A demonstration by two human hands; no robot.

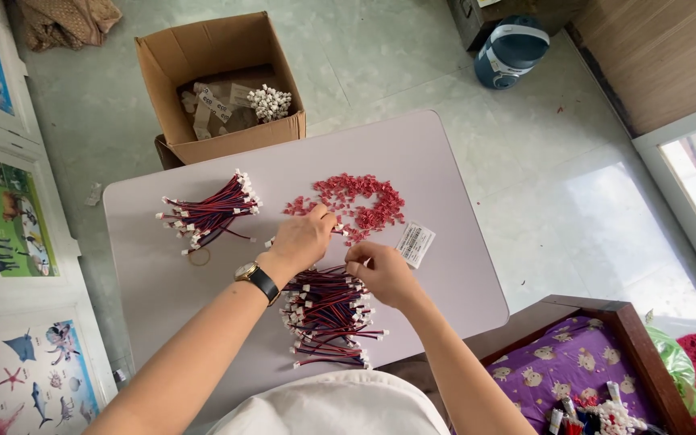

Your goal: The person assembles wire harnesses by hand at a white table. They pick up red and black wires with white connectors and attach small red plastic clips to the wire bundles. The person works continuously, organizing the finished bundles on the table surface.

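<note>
My left hand [304,238], a watch on its wrist, rests on a small pale table [445,169] with its fingertips pinched at the edge of a heap of small red plastic connector parts [360,201]. My right hand [380,272] is closed just beside it, fingers pinched on something too small to make out. Under both hands lies a pile of short red, blue and black wire leads with white plugs [328,318]. A second bundle of such leads [207,213] lies at the table's far left, next to a rubber band [199,258].
A small white label [416,243] lies right of my hands. An open cardboard box [219,84] with white plugs stands beyond the table. A blue jug [511,50] sits on the tiled floor. A wooden tray with purple cloth [573,362] is at lower right.
</note>
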